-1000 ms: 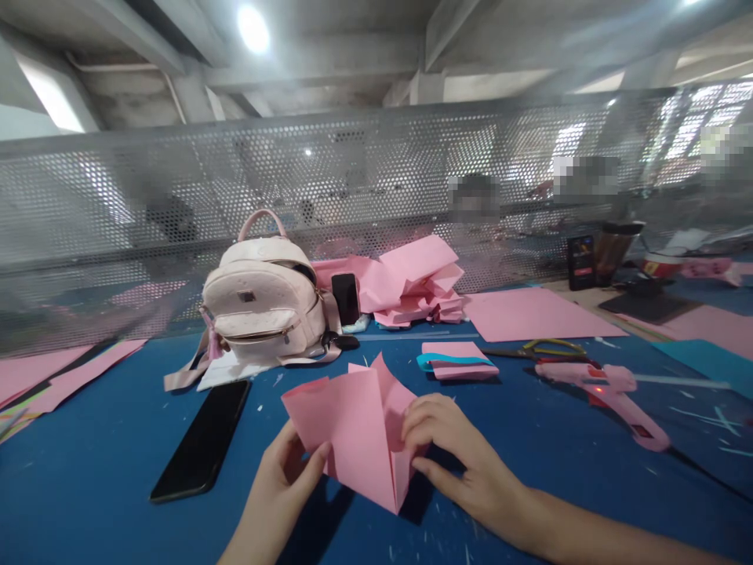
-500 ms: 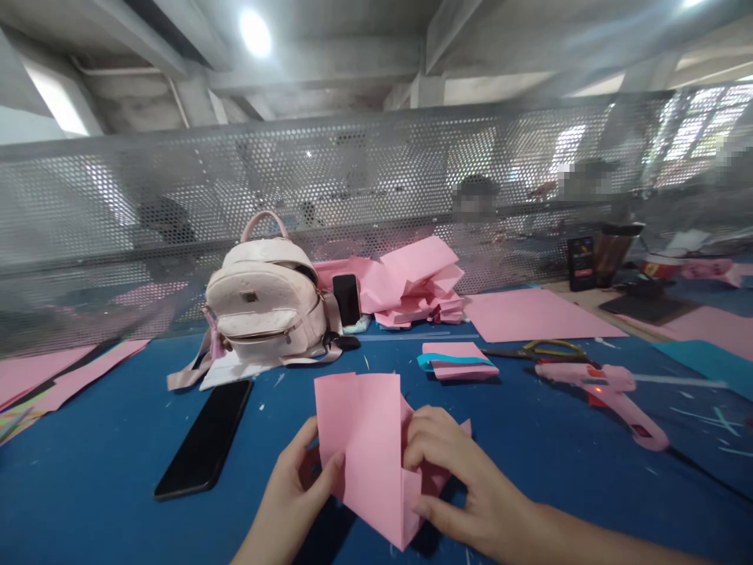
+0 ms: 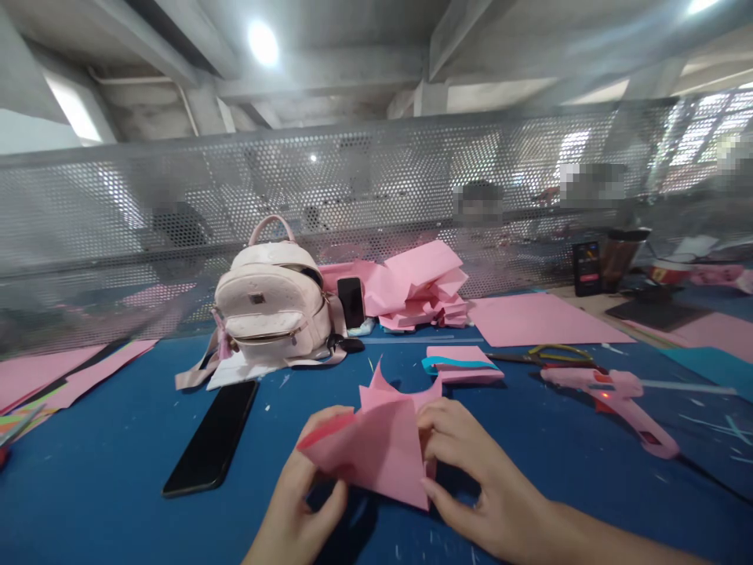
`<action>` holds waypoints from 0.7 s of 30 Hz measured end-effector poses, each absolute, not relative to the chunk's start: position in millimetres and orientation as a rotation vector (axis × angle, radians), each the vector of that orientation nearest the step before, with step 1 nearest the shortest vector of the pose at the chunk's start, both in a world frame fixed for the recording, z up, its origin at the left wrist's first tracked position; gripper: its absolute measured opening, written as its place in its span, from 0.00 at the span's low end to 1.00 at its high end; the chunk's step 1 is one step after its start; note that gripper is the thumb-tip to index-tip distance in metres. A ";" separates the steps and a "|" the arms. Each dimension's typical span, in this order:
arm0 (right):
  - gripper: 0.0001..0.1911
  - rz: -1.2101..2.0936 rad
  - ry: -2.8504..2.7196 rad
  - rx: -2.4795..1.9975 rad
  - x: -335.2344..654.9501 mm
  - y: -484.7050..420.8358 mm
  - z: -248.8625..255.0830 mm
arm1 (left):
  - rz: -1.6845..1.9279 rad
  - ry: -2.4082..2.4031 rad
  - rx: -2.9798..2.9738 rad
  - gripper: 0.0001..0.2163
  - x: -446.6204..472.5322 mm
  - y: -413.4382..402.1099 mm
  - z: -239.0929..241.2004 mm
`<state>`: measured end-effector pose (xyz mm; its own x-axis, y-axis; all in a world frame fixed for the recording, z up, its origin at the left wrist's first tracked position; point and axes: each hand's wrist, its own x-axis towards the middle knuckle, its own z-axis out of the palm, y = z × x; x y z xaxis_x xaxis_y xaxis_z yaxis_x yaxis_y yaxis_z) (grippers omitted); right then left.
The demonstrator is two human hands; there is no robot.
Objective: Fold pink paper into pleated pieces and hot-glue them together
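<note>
The folded pink paper [image 3: 385,451] is held just above the blue table [image 3: 111,471], directly before the wearer, between both hands. A moment ago its front panel stood tall and face-on; now it shows shorter and broader, with pointed tips visible behind it. I judge the piece is being turned and shaped in the grip, its form not yet settled. The left hand [image 3: 309,486] curls its fingers behind the paper's left side, thumb at the lower edge. The right hand [image 3: 471,463] closes fingers and thumb on the right edge, wrist low, forearm slanting in. The black phone [image 3: 212,439] and pink glue gun [image 3: 617,400] lie apart, untouched.
</note>
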<state>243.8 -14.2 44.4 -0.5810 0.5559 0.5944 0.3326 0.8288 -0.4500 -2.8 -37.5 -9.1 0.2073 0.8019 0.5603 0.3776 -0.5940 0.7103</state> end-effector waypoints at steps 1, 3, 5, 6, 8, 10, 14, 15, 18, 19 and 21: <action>0.05 0.341 -2.256 -0.635 244.8 -11.7 46.5 | 1.337 1.065 2.194 0.20 -4.7 -36.7 -5.4; 0.08 0.204 -2.319 -0.599 248.0 -6.3 48.8 | 1.290 1.069 2.449 0.19 -9.9 -34.2 0.2; 0.09 -0.012 -2.407 -0.531 252.6 -0.6 46.3 | 1.247 1.118 2.692 0.17 -15.8 -31.3 2.5; 0.09 -0.131 -2.435 -0.485 255.1 2.2 43.0 | 1.240 1.140 2.791 0.16 -18.5 -29.8 2.7; 0.10 -0.337 -2.437 -0.407 259.8 7.4 33.3 | 1.274 1.137 2.990 0.15 -21.9 -27.0 2.6; 0.15 -0.470 -2.403 -0.377 263.1 12.1 23.0 | 1.342 1.136 3.146 0.13 -22.2 -24.6 3.1; 0.19 -0.577 -2.363 -0.381 264.3 18.2 12.0 | 1.379 1.125 3.295 0.06 -16.1 -23.2 3.3; 0.19 -0.580 -2.355 -0.379 263.9 18.9 11.2 | 1.357 1.099 3.315 0.06 -14.5 -23.8 2.3; 0.21 -0.563 -2.388 -0.381 262.0 18.7 10.0 | 1.203 1.016 3.394 0.08 -11.5 -27.3 -2.0; 0.21 -0.548 -2.408 -0.385 261.3 18.0 9.4 | 1.157 0.995 3.419 0.10 -11.0 -28.5 -3.5; 0.22 -0.514 -2.442 -0.397 259.9 15.9 8.0 | 1.120 0.954 3.459 0.12 -9.7 -29.8 -6.4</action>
<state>259.9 15.9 8.0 -0.7723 0.1585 0.6152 0.3930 0.8800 0.2666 -9.7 -29.8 -6.4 0.7219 0.2512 0.6448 0.5966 -0.6982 -0.3958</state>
